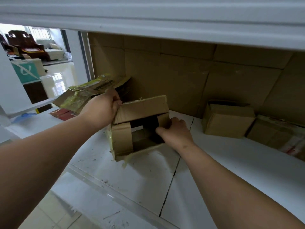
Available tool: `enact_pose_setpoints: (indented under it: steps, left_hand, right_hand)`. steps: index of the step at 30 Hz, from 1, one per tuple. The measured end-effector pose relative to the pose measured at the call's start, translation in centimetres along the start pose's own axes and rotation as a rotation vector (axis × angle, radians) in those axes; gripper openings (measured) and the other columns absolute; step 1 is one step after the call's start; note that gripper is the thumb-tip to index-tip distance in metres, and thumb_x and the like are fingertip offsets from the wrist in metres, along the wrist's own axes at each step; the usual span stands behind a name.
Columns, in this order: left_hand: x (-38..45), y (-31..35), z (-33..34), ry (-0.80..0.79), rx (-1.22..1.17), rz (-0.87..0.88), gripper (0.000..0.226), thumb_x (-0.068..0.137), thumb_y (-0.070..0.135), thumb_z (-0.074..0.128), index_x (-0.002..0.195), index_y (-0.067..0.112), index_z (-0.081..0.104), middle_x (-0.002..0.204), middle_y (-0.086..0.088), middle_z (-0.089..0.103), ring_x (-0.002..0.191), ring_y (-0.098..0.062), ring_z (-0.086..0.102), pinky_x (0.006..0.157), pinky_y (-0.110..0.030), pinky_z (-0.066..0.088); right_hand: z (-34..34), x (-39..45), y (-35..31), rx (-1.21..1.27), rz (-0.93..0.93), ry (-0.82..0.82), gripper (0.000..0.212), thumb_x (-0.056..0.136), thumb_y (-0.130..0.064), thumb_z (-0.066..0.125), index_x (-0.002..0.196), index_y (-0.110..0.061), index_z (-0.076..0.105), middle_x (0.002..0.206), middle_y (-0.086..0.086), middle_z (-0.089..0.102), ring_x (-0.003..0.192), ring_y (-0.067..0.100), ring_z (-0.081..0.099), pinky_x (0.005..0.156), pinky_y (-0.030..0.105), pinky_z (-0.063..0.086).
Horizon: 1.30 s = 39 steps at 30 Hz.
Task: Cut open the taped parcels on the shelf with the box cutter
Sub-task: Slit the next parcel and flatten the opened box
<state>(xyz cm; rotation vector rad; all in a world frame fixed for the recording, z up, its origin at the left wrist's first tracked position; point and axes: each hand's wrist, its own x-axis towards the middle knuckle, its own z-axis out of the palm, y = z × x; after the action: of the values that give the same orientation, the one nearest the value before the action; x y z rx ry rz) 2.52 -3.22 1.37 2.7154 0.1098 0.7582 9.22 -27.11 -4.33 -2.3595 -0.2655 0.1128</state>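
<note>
A small cardboard parcel (123,139) lies on its side on the white shelf (231,162), its flaps open toward me and the inside dark. My left hand (105,108) grips the upper flap at its left corner. My right hand (175,131) holds the small right flap, fingers curled round its edge. No box cutter shows in view. Two closed cardboard parcels stand at the right: a plain one (227,121) and one with tape (277,134).
A torn-open box with yellowish tape (89,93) lies behind my left hand. A red flat item (64,114) sits on the shelf's left end. Flattened cardboard (181,71) lines the back. The upper shelf (148,17) hangs close overhead.
</note>
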Motion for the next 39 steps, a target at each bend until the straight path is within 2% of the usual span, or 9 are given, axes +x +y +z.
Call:
enact_pose_setpoints:
  steps: [6,11,14,17,21,26,30,36,39]
  left_hand:
    - [-1.3,0.0,0.4,0.013,0.204,0.074,0.012,0.094,0.017,0.041,0.103,0.024,0.038,0.065,0.002,0.044,0.054,-0.026,0.049,0.049,-0.035,0.039]
    - [-1.6,1.1,0.0,0.014,0.320,0.135,0.029,0.099,0.047,0.028,0.100,0.022,0.044,0.061,0.008,0.044,0.050,-0.017,0.046,0.047,-0.028,0.036]
    - [-1.3,2.1,0.1,-0.070,0.431,0.013,0.065,0.081,0.083,0.026,0.107,0.025,0.038,0.080,0.010,0.048,0.070,-0.021,0.058,0.053,-0.030,0.043]
    - [-1.2,2.6,0.5,-0.204,0.436,-0.140,0.099,0.061,0.092,0.049,0.128,0.021,0.030,0.122,-0.005,0.048,0.114,-0.031,0.049,0.073,-0.043,0.046]
    - [-1.4,2.3,0.8,-0.326,0.369,-0.265,0.098,0.067,0.064,0.074,0.138,0.024,0.020,0.136,-0.013,0.030,0.122,-0.040,0.039,0.093,-0.050,0.045]
    - [-0.4,1.6,-0.8,-0.499,-0.107,-0.428,0.073,0.079,0.017,0.070,0.133,0.043,0.028,0.119,-0.002,0.026,0.091,-0.033,0.050,0.055,-0.038,0.058]
    - [0.2,0.5,-2.0,-0.561,-0.387,-0.506,0.095,0.078,-0.010,0.056,0.134,0.063,0.030,0.123,-0.007,0.040,0.094,-0.035,0.057,0.061,-0.033,0.055]
    - [-1.1,-1.1,-1.6,-0.484,-0.753,-0.520,0.100,0.086,-0.020,0.048,0.136,0.065,0.033,0.141,0.001,0.046,0.113,-0.037,0.055,0.096,-0.055,0.047]
    - [-1.1,-1.2,-1.0,-0.378,-0.818,-0.487,0.091,0.093,-0.012,0.049,0.141,0.062,0.026,0.139,0.003,0.051,0.110,-0.021,0.061,0.083,-0.039,0.056]
  right_hand:
    - [-1.3,0.5,-0.2,0.241,0.031,0.069,0.027,0.096,-0.025,0.038,0.076,-0.016,0.054,0.083,0.009,0.060,0.087,0.032,0.060,0.072,0.034,0.041]
    - [-1.1,0.5,0.3,0.310,0.036,0.072,0.036,0.098,-0.044,0.042,0.095,-0.017,0.065,0.099,0.006,0.067,0.094,0.026,0.063,0.090,0.041,0.050]
    - [-1.0,0.7,0.5,0.338,0.000,0.091,0.027,0.099,-0.046,0.042,0.096,-0.027,0.061,0.100,-0.001,0.066,0.097,0.022,0.062,0.090,0.040,0.050]
    - [-0.8,0.5,0.2,0.384,-0.034,0.075,0.020,0.099,-0.046,0.044,0.092,-0.034,0.057,0.096,-0.007,0.063,0.098,0.019,0.061,0.088,0.037,0.049]
    - [-0.7,0.5,0.3,0.428,-0.051,0.051,0.017,0.099,-0.044,0.046,0.095,-0.034,0.059,0.098,-0.009,0.064,0.097,0.017,0.060,0.087,0.035,0.048]
    - [-1.1,0.4,0.9,0.492,-0.033,0.028,0.020,0.100,-0.042,0.050,0.107,-0.029,0.062,0.101,-0.008,0.064,0.096,0.014,0.059,0.078,0.028,0.043]
    - [-1.5,0.3,1.2,0.717,0.070,0.019,0.008,0.098,-0.038,0.056,0.096,-0.033,0.062,0.100,-0.006,0.068,0.093,0.014,0.063,0.073,0.025,0.048]
    - [-1.3,0.1,1.0,0.736,0.030,0.094,0.013,0.100,-0.036,0.053,0.089,-0.039,0.058,0.087,-0.023,0.059,0.080,-0.003,0.054,0.059,0.014,0.038]
    - [-1.3,0.3,0.9,0.732,-0.017,0.114,0.010,0.101,-0.035,0.050,0.095,-0.042,0.056,0.089,-0.026,0.055,0.082,-0.005,0.051,0.065,0.016,0.036]
